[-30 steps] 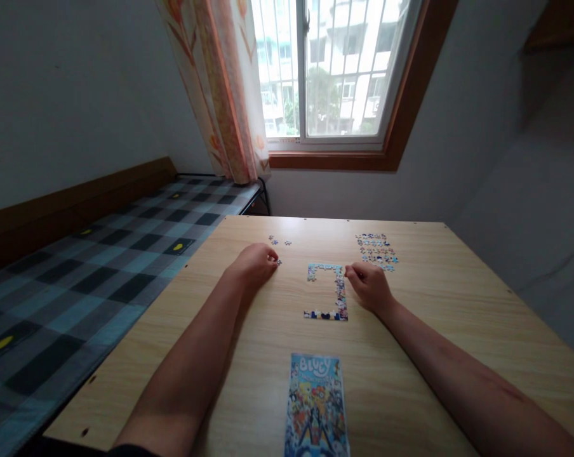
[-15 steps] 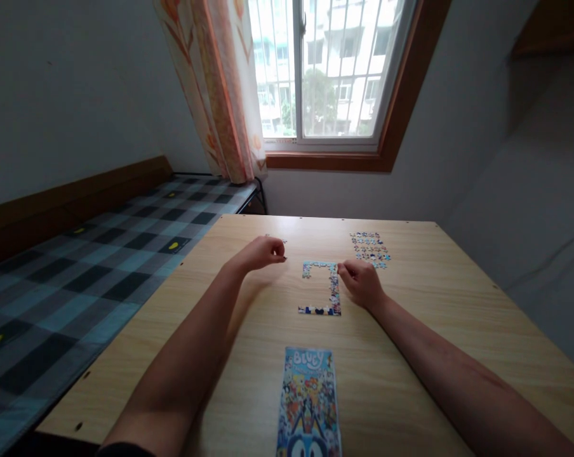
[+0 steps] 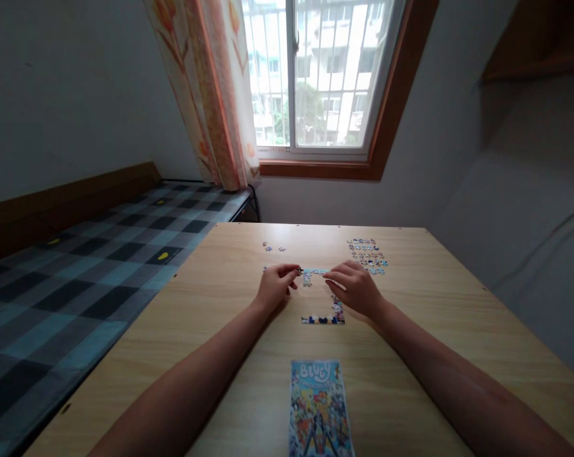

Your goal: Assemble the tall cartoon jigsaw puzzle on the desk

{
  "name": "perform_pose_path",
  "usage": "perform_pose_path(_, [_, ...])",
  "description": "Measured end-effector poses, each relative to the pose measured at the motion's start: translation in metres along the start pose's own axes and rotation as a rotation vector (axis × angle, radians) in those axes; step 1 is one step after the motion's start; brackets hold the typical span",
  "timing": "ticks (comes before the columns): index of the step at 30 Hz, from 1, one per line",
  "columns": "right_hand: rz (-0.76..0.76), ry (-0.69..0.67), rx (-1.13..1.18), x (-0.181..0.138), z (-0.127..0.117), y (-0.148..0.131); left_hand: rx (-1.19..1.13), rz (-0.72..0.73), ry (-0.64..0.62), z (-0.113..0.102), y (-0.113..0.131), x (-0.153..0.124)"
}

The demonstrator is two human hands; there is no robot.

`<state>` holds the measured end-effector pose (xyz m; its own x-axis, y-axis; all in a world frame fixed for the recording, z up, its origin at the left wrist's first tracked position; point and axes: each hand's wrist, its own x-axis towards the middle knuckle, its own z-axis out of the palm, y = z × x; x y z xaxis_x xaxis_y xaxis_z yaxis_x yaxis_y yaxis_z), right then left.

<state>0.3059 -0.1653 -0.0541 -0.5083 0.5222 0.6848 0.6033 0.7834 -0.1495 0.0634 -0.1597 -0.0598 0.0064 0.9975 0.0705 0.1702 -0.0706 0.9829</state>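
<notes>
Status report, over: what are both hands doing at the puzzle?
Left hand pinches small piece at top-left end of puzzle frame. Right hand open, resting on frame's right side. Loose pieces apart, far side; nothing blocks.

— Any writing to read here?
— Only at the bottom centre of the frame. The colourful picture card (image 3: 320, 406) has "BLUEY" in pale letters across its top. The smaller print beneath is too blurred.

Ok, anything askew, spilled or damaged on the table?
Nothing stands out. The puzzle frame lies flat on the table, the left hand pinching a puzzle piece at its corner, the right hand resting on it. Loose pieces sit tidily beyond; the reference picture lies straight.
</notes>
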Motion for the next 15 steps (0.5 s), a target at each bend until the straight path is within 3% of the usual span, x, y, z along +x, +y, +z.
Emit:
perform_pose_path(6, [-0.069,-0.114,-0.019,0.031,-0.010,-0.008,-0.116,-0.019,-0.069,0.005,0.001,-0.007])
perform_pose_path(10, [-0.102,-0.116,0.016,0.047,0.000,-0.015,-0.150,-0.040,-0.024,0.005,-0.001,-0.008])
perform_pose_path(15, [-0.102,-0.085,0.040,0.042,0.017,-0.017,-0.162,-0.052,-0.037,0.004,-0.003,-0.007])
